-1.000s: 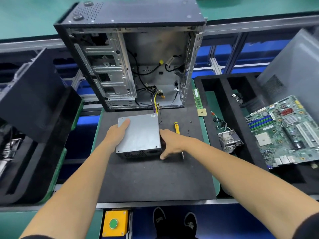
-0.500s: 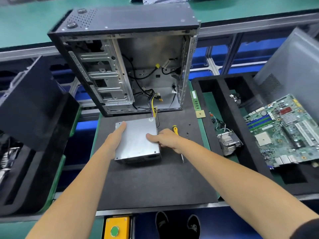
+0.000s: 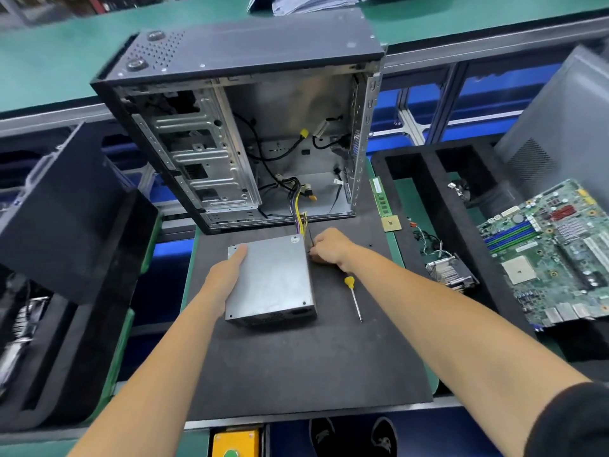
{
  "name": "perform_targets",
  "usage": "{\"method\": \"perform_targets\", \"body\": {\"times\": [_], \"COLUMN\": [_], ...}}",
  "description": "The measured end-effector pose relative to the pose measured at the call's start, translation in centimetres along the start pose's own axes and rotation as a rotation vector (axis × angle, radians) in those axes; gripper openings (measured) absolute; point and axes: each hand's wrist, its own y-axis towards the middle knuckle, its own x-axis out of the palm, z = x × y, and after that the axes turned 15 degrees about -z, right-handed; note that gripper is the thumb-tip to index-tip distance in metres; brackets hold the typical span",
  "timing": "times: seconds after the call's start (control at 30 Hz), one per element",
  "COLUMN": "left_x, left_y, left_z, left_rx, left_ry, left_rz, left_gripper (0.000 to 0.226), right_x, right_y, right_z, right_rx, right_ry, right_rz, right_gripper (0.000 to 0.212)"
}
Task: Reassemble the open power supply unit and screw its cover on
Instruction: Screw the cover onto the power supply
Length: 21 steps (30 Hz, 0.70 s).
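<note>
Head view: power supply unit (image 3: 272, 280) between hands; left hand (image 3: 224, 275) flat against side, right hand (image 3: 331, 247) pinching wires.

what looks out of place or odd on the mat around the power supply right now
Nothing looks damaged or spilled. The one loose item is the screwdriver, lying unused on the black mat right of the power supply. The left hand rests on its cover; the right hand is at its cable-side corner.
</note>
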Motion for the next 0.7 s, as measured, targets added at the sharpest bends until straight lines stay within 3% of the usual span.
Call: {"method": "perform_targets", "body": {"times": [0.17, 0.3, 0.37, 0.47, 0.7], "left_x": [0.1, 1.3, 3.3, 6.1, 7.2], "left_y": [0.4, 0.7, 0.7, 1.2, 1.6], "left_z": [0.6, 2.3, 3.6, 4.7, 5.2], "left_rx": [0.058, 0.508, 0.652, 0.626, 0.779], "left_ry": [0.117, 0.645, 0.825, 0.910, 0.784], "left_rz": [0.038, 0.263, 0.142, -0.020, -0.050], "left_gripper": [0.057, 0.051, 0.042, 0.040, 0.021], "right_x": [0.1, -0.1, -0.2, -0.5, -1.3], "right_y": [1.3, 2.0, 2.5, 2.7, 2.4], "right_z": [0.3, 0.2, 0.4, 0.1, -0.3], "right_rx": [-0.070, -0.130, -0.131, -0.119, -0.149], "right_ry": [0.000, -0.041, -0.040, -0.068, -0.106], "right_rz": [0.087, 0.137, 0.148, 0.139, 0.095], "right_gripper": [0.013, 0.039, 0.040, 0.030, 0.031]}}
